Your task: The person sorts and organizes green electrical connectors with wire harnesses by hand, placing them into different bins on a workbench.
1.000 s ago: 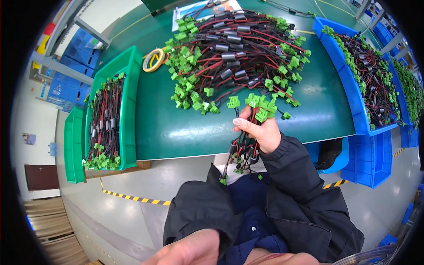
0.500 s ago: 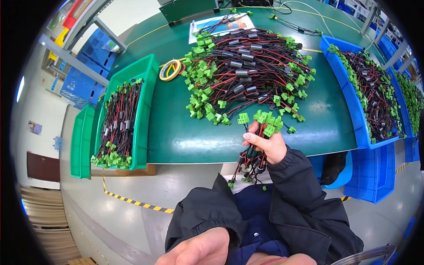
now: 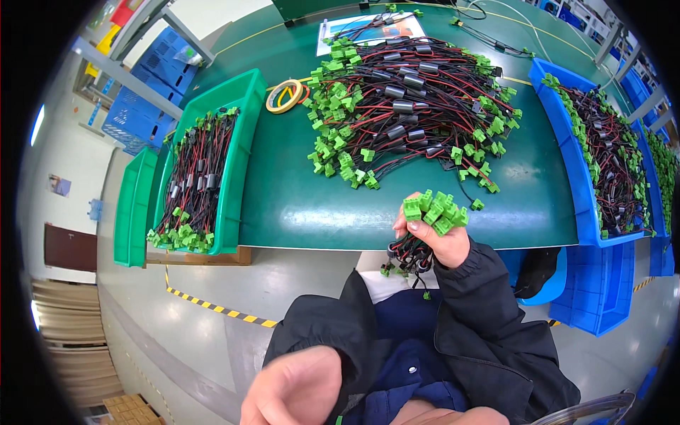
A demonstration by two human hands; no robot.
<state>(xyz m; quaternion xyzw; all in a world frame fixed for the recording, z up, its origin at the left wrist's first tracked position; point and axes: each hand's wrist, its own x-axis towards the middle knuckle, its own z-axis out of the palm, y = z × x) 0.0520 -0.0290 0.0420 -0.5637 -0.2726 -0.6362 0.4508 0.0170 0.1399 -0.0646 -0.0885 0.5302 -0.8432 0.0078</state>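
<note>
My right hand [image 3: 443,241], over the table's front edge, is closed around a bunch of cable harnesses [image 3: 411,253]. Their green connectors [image 3: 438,211] stick up above the fingers, and the black and red wires with dark cylinders hang below it. Low in the picture, in front of my chest, my left hand [image 3: 297,386] is partly cut off by the lower edge and its fingertips are hidden. A small green bit shows beside it at the edge. Beyond my right hand a large pile of similar harnesses [image 3: 411,106] lies on the green table [image 3: 340,225].
On the left, a green bin [image 3: 244,163] holds more harnesses, beside another green bin [image 3: 134,212]. Blue bins [image 3: 559,166] with harnesses stand at the right. A tape roll [image 3: 283,97] and a printed sheet [image 3: 333,35] lie near the pile.
The connectors in my right hand now sit closer together; one stood apart before. My left hand has shifted slightly left and turned. The view has shifted a little.
</note>
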